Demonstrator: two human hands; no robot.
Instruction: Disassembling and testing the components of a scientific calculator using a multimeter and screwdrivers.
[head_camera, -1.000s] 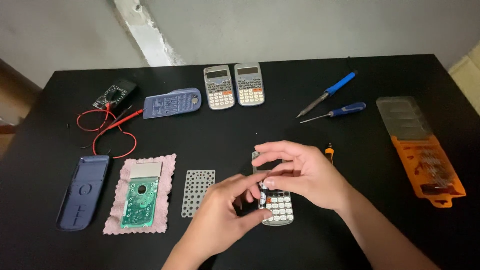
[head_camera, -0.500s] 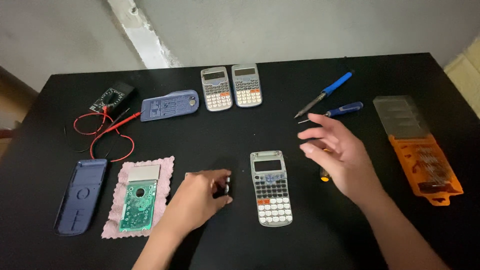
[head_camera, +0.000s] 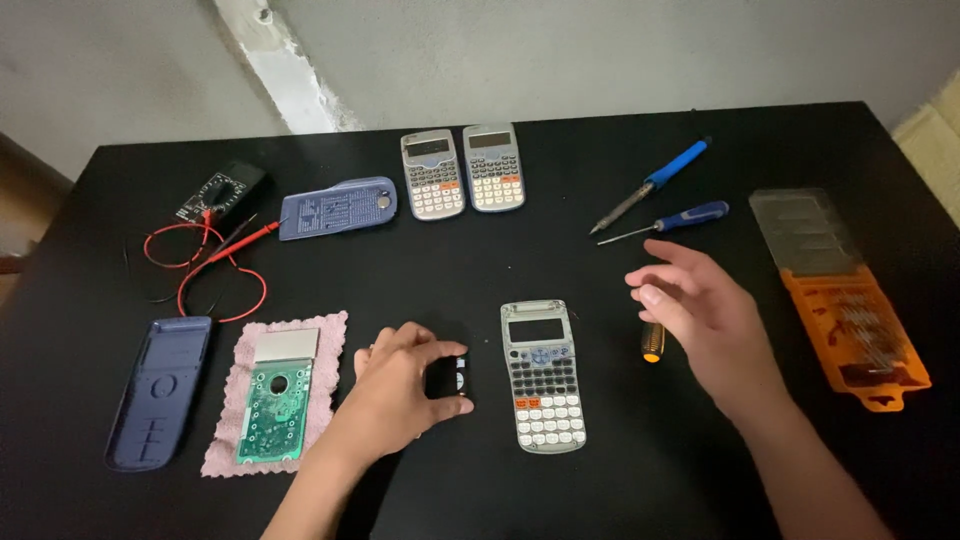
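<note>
My left hand pinches a small black part against the table, just left of the open calculator. My right hand hovers open, holding nothing, beside a short yellow-tipped tool. I judge a light, level grip suits a part this small, kept low over the table. Counting outward: three calculators, two of them at the far edge; two blue back covers; one circuit board on a pink cloth; one multimeter; two blue-handled tools; one orange bit case.
</note>
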